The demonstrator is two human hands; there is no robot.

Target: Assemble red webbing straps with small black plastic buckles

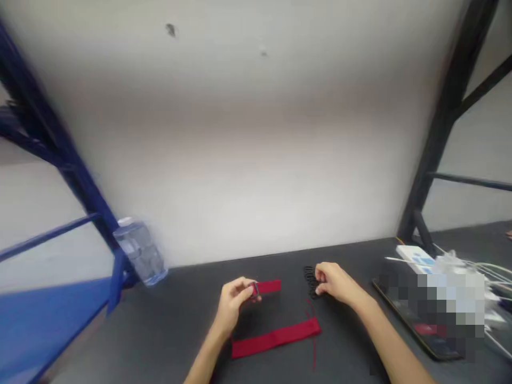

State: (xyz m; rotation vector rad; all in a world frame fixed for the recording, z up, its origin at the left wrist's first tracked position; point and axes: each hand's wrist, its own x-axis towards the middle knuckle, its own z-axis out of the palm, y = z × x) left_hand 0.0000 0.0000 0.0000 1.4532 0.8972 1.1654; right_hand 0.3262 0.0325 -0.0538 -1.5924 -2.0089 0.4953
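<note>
My left hand (237, 298) pinches a short red fabric strip (270, 286) near one end, where a small dark ring (256, 289) sits around or against the strip. The strip's free end points right. Over at the right, the curled fingers of my right hand (334, 281) are at a row of black rings (309, 280), thumb and index closing on the near side of it; the exact hold is partly hidden. Between my forearms lies a longer red fabric strip (276, 338), flat on the dark table (172, 325), with loose red threads (314, 352) at its right end.
A clear plastic bottle (141, 250) with a white cap leans at the left by a blue metal frame (94, 194). A dark flat device (416, 320), partly pixelated, lies at the right beside a white box (416, 257) and tangled white cables (490, 277). A pale wall (256, 186) stands behind.
</note>
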